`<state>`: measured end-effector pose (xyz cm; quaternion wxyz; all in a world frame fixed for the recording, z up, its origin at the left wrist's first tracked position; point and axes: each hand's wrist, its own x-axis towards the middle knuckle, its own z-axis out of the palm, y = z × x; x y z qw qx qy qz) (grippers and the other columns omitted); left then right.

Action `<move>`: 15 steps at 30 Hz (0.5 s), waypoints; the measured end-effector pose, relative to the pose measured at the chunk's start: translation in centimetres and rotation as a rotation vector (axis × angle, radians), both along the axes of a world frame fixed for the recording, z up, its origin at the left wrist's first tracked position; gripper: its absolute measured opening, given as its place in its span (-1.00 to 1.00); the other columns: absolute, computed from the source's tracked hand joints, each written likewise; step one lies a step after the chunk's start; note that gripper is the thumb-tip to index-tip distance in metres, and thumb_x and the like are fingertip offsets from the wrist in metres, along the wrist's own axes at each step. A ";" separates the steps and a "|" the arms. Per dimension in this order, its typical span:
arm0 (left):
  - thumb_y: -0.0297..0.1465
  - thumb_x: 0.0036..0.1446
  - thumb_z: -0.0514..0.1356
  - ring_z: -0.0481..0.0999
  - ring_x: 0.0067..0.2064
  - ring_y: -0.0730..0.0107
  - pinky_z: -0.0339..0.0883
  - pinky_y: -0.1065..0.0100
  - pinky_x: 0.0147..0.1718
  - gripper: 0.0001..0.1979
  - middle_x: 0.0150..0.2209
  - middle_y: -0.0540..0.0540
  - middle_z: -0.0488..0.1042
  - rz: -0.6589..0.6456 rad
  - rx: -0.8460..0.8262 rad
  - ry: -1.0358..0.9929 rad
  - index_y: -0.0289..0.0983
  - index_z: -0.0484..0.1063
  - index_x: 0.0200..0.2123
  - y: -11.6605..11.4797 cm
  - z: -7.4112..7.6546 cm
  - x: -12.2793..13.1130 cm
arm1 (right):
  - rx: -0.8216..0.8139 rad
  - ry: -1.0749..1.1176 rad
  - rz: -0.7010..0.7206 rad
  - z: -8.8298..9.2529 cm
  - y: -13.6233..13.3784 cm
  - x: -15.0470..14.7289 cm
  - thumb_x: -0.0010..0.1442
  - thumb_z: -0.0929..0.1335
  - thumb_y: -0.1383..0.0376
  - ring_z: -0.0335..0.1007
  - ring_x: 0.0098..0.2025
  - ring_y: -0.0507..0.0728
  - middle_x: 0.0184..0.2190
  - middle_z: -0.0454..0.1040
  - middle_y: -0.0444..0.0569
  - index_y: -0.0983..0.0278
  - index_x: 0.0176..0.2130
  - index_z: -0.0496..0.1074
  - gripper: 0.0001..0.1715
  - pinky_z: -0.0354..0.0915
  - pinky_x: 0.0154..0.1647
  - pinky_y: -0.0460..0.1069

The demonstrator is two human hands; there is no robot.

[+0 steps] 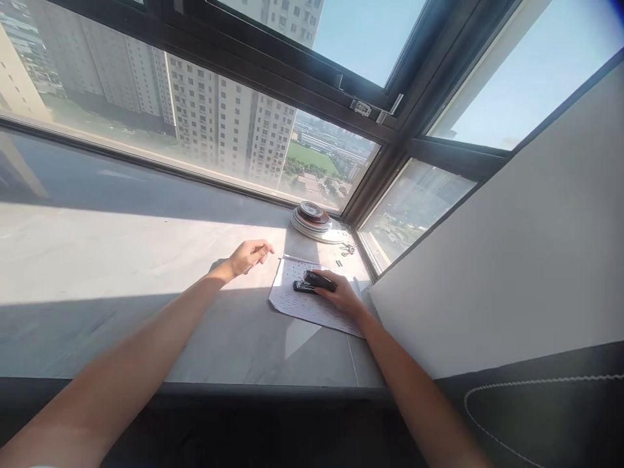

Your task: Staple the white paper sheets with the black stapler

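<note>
Black stapler (312, 279) sits in the right hand's (343, 294) grasp, over the text-covered paper (307, 309) beneath that hand. The left hand (249, 257), loosely curled and apparently holding nothing, is clear of the paper, so a sideways push on the stapler could skew the unsteadied page.

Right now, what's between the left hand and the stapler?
In the head view, between the left hand and the stapler: a strip of the pale ledge, then the left part of the paper. I see nothing else there.
</note>
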<state>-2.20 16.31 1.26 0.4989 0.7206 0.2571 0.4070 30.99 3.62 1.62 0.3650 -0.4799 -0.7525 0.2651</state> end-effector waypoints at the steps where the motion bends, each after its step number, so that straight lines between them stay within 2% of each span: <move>1: 0.07 0.28 0.22 0.25 -0.59 0.48 0.04 0.42 -0.65 -0.51 -0.53 -0.03 0.39 0.002 -0.005 0.001 -0.27 0.59 -0.19 0.0 -0.1 0.0 | -0.012 0.002 -0.026 0.0 -0.7 0.8 0.24 0.51 0.06 0.55 0.17 0.34 0.13 0.61 0.06 0.09 0.23 0.53 -0.40 0.42 0.27 0.35; 4: 0.07 0.28 0.21 0.23 -0.59 0.50 0.02 0.44 -0.67 -0.51 -0.51 -0.02 0.38 -0.007 -0.031 0.018 -0.27 0.58 -0.19 0.1 -0.4 0.1 | -0.028 -0.010 -0.053 0.0 -2.2 3.0 0.25 0.49 0.01 0.54 0.18 0.36 0.13 0.60 0.05 0.09 0.23 0.53 -0.39 0.41 0.28 0.34; 6: 0.07 0.28 0.20 0.23 -0.60 0.51 0.02 0.45 -0.68 -0.50 -0.50 -0.02 0.38 -0.015 -0.053 0.039 -0.27 0.57 -0.19 0.0 -0.4 0.1 | -0.004 0.016 -0.119 -0.1 -2.2 4.1 0.36 0.37 -0.07 0.50 0.23 0.36 0.16 0.58 0.08 0.10 0.21 0.55 -0.44 0.42 0.27 0.33; 9: 0.07 0.26 0.20 0.22 -0.61 0.52 0.04 0.45 -0.68 -0.51 -0.50 -0.02 0.38 -0.004 -0.058 0.045 -0.28 0.56 -0.24 -0.1 -0.2 0.1 | 0.121 0.073 -0.409 -0.6 -0.7 5.6 0.45 0.18 -0.08 0.46 0.27 0.35 0.20 0.55 0.13 0.16 0.17 0.56 -0.38 0.43 0.25 0.34; 11: 0.05 0.24 0.21 0.21 -0.61 0.52 0.03 0.44 -0.67 -0.51 -0.52 -0.01 0.37 0.016 -0.046 0.018 -0.30 0.56 -0.27 -0.1 0.0 0.1 | 0.186 -0.015 -0.520 -1.1 0.8 6.5 0.38 0.25 -0.06 0.45 0.27 0.37 0.19 0.56 0.17 0.22 0.12 0.58 -0.41 0.41 0.27 0.36; 15: 0.04 0.25 0.17 0.20 -0.61 0.50 0.07 0.40 -0.60 -0.50 -0.59 0.00 0.35 0.131 -0.017 -0.036 -0.30 0.54 -0.36 0.3 0.1 0.3 | 0.143 -0.326 -0.395 -2.2 2.9 7.5 0.35 0.29 0.02 0.28 0.42 0.37 0.31 0.46 0.16 0.22 0.10 0.59 -0.48 0.18 0.48 0.35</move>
